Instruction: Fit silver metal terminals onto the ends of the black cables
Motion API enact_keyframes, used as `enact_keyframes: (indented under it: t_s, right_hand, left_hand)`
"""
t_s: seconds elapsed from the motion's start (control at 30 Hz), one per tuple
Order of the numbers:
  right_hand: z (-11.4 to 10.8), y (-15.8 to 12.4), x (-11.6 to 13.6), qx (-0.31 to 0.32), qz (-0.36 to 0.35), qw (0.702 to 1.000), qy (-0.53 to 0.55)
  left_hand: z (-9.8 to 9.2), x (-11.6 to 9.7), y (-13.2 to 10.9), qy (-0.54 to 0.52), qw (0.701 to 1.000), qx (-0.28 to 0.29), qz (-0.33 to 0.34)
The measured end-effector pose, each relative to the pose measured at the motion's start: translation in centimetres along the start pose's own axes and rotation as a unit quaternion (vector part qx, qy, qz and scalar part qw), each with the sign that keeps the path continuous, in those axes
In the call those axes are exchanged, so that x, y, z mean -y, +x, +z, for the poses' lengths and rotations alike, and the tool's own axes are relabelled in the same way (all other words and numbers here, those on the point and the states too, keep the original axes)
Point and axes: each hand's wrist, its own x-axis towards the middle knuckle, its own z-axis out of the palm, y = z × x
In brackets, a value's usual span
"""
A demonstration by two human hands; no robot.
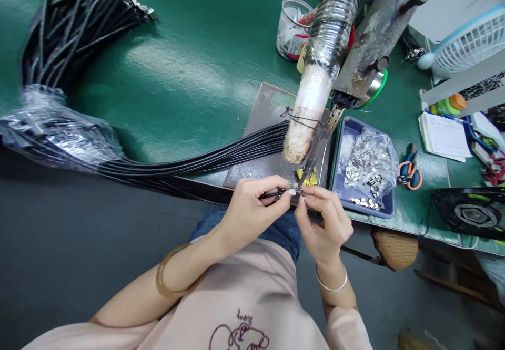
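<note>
My left hand (256,203) is closed in a pinch on the end of a black cable (272,194), close to the table's front edge. Beside it, the fingers of my right hand (325,218) are pressed together at the cable's tip; what they grip is too small to make out. A fixed soldering iron (315,150) slants down between the hands, its tip right at my fingertips. Just behind them lies a yellow pad (308,176), perhaps a cleaning sponge. More black cables (205,156) run in a bundle to the left, partly wrapped in clear plastic (67,129).
A taped fume hose (310,98) hangs over a grey board (252,150). On the right are a blue tray (389,210) of small metal connector parts (371,166), orange-handled cutters (410,174), a notepad (444,135) and a black fan (473,214). A clear tub (282,32) stands behind.
</note>
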Motion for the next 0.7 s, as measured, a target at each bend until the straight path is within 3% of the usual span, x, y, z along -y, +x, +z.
enact_keyframes:
  t_s: [0.3,0.7]
  right_hand:
    - [-0.25,0.57,0.43,-0.001,-0.012,1.0,-0.012]
    - [-0.22,0.31,-0.06,0.016,-0.011,1.0,-0.014]
  left_hand:
    - [-0.08,-0.41,0.06,0.05,0.997,-0.026,0.059]
    - [-0.1,-0.07,-0.11,0.097,0.991,-0.024,0.084]
